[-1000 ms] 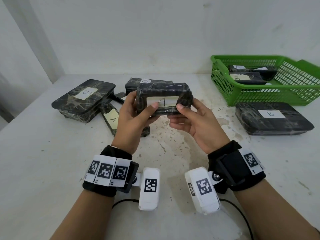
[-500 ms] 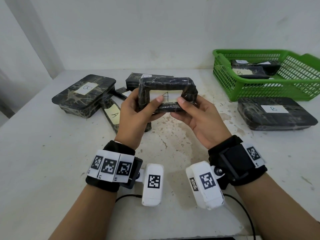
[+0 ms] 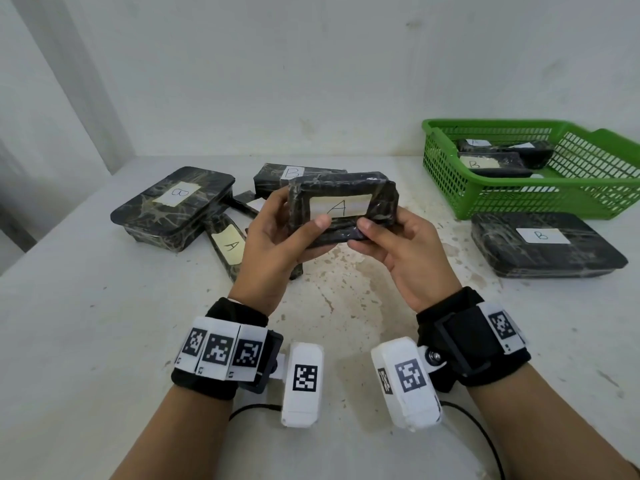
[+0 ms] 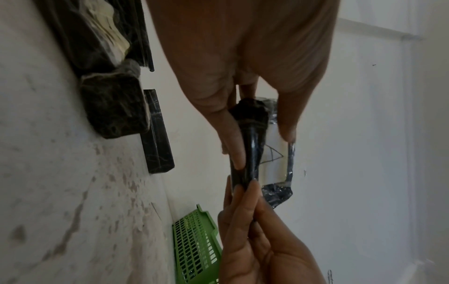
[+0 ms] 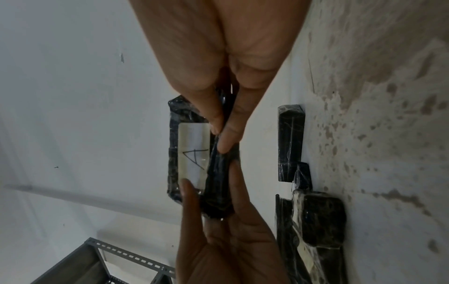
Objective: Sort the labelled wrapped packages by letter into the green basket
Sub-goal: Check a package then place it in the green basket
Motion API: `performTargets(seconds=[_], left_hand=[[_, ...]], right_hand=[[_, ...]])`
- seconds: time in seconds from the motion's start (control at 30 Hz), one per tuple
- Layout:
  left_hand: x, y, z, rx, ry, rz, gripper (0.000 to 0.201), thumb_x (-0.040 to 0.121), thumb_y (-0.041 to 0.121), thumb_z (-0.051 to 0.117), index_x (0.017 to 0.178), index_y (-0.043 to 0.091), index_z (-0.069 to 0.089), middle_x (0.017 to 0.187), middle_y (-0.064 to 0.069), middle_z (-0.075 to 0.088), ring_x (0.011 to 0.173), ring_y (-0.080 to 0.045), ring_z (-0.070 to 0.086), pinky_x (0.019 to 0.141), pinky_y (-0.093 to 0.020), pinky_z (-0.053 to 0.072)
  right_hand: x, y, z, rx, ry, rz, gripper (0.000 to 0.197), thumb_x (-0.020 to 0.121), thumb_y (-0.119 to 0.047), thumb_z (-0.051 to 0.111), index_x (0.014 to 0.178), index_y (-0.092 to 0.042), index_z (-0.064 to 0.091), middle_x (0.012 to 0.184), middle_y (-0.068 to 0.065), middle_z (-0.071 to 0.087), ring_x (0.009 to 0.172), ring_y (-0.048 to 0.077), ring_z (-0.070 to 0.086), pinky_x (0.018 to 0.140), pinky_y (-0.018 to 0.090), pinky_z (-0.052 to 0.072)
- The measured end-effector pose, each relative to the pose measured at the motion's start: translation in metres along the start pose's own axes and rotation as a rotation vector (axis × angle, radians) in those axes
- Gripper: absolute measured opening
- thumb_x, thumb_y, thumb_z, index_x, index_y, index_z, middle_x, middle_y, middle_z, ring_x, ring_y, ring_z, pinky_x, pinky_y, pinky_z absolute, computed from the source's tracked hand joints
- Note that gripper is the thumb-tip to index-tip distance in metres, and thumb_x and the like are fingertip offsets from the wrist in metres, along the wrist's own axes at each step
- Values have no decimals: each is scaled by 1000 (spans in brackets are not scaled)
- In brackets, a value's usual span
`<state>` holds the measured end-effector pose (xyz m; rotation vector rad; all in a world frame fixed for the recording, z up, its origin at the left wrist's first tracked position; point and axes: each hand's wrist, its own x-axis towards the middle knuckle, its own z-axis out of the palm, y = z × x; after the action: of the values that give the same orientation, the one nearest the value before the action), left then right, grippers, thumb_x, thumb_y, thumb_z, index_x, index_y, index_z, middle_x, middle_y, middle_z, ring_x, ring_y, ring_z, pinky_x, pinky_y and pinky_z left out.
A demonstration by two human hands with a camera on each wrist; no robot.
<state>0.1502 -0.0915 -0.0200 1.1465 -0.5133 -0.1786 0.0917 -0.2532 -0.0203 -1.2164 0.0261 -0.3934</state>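
Held up above the middle of the table (image 3: 86, 341): a black wrapped package (image 3: 349, 188) with a white label reading "A" turned toward the head camera. Gripped at its lower edge by both hands, left hand (image 3: 277, 244) with thumb on the front face and fingers curled behind, right hand (image 3: 405, 251) pinching the same edge from the 3 o'clock side, thumb in front. Same pinch seen edge-on from the left wrist, package (image 4: 252, 138) between thumb and fingers, and from the right wrist, package (image 5: 194, 159) with its "A" label showing.

At 2 o'clock of the held package, against the wall: green basket (image 3: 519, 199), holding dark wrapped packages, the nearer one (image 3: 491, 164) marked "B", the farther one's letter too small to read. Just in front of the basket, at 3 o'clock: a large flat package (image 3: 543, 244) labelled "B", lying on the table, outside the basket.

At 9 o'clock: another large package (image 3: 173, 206) labelled "B". Beside it, partly behind the left hand: a narrow package (image 3: 225, 244) labelled "A". At 12 o'clock, behind the held one: a package (image 3: 277, 174) marked "B". Between these, a small dark piece (image 3: 246, 202), label unreadable.
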Motion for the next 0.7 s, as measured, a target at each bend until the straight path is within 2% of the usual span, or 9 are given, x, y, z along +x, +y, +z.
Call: performTargets(seconds=[0.1, 0.2, 0.27, 0.37, 0.53, 0.63, 0.7], left_hand=[[1, 0, -1, 27, 45, 11, 31, 85, 16, 68, 113, 6, 58, 99, -9, 70, 96, -26, 73, 71, -32, 61], [2, 0, -5, 30, 85, 2, 19, 87, 12, 64, 105, 5, 60, 85, 0, 71, 88, -22, 74, 69, -31, 61], [2, 0, -5, 23, 65, -3, 27, 83, 17, 65, 107, 6, 60, 88, -1, 71, 90, -23, 73, 71, -32, 61], [1, -1, -4, 30, 7, -20, 40, 83, 16, 71, 119, 3, 56, 101, -11, 68, 99, -27, 71, 75, -34, 60], [2, -6, -6, 52, 16, -16, 26, 90, -5, 61, 113, 4, 55, 101, -21, 60, 99, -28, 71, 75, -35, 60], [2, -5, -6, 41, -20, -18, 30, 89, -8, 63, 113, 9, 56, 105, -15, 67, 100, -27, 71, 75, -34, 60], [2, -6, -6, 2, -40, -44, 37, 82, -4, 69, 113, 13, 60, 106, -8, 71, 101, -27, 71, 77, -34, 60]], right_hand=[[1, 0, -1, 2, -28, 37, 14, 92, 5, 57, 97, -3, 66, 92, 6, 74, 83, 15, 71, 71, 23, 58], [0, 1, 2, 1, -54, 91, 15, 90, -9, 63, 103, -2, 66, 97, 10, 72, 80, 17, 70, 73, 26, 58], [-1, 1, 2, -23, -33, 75, 22, 88, -16, 64, 105, -2, 66, 98, 10, 72, 80, 18, 70, 73, 27, 58], [0, 0, -1, -58, 9, 18, 10, 92, -5, 60, 100, -3, 67, 94, 8, 72, 83, 18, 72, 70, 26, 59], [1, -1, -2, -103, -4, 49, 11, 93, -7, 61, 102, -7, 68, 100, 11, 71, 83, 19, 71, 71, 27, 59], [0, -3, 0, -101, -47, 82, 32, 87, -30, 65, 111, -9, 67, 104, 9, 72, 88, 19, 71, 71, 28, 59], [0, -5, -1, -102, -16, 50, 37, 83, -32, 65, 110, -7, 67, 102, 9, 71, 92, 21, 72, 70, 29, 60]])
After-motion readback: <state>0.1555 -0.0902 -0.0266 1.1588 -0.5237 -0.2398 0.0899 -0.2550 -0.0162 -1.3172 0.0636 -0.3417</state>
